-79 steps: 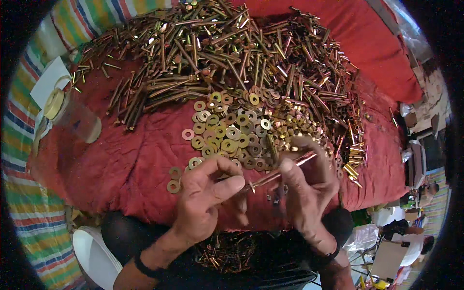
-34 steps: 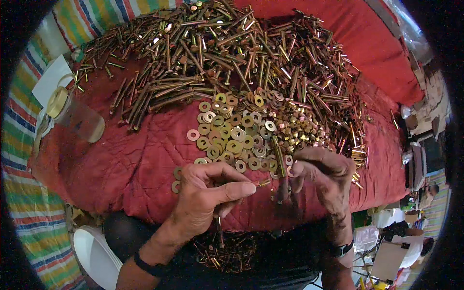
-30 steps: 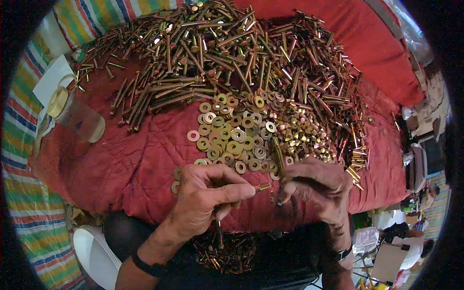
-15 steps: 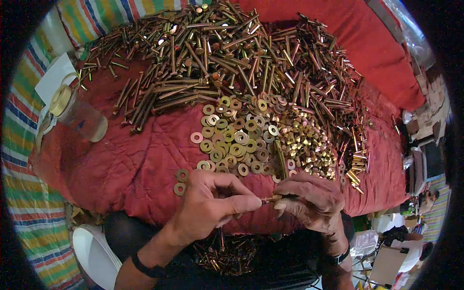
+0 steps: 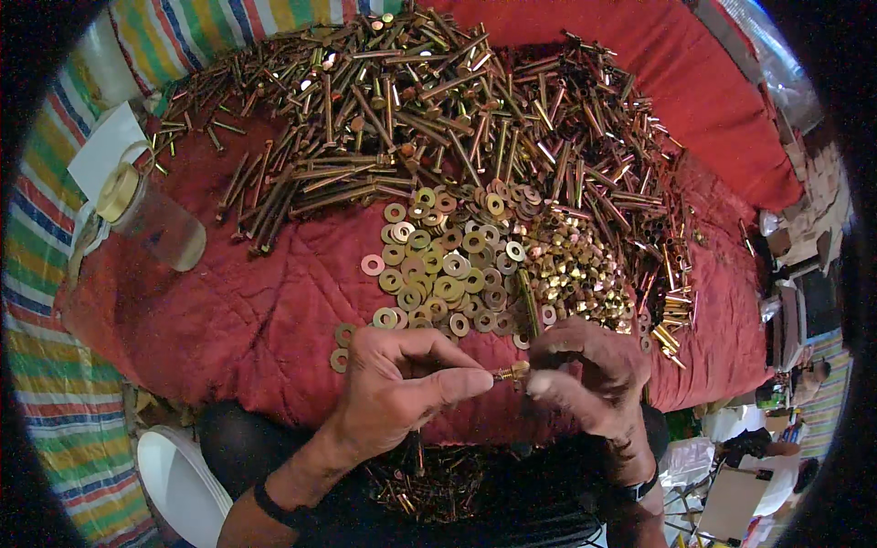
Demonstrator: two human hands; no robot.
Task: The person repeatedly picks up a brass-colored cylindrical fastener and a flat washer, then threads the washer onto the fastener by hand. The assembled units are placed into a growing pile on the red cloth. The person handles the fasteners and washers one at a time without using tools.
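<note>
While a lidded jar rests at far left, the left hand pinches a bolt between thumb and forefinger, near loose washers; a nut sits at the bolt's threaded tip; just beside it, the right hand has thumb and fingers parted.

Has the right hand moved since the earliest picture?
Yes, toward the person's body: the right hand overlapped more of the pile of nuts then; now it is down at the pile's near edge.
</note>
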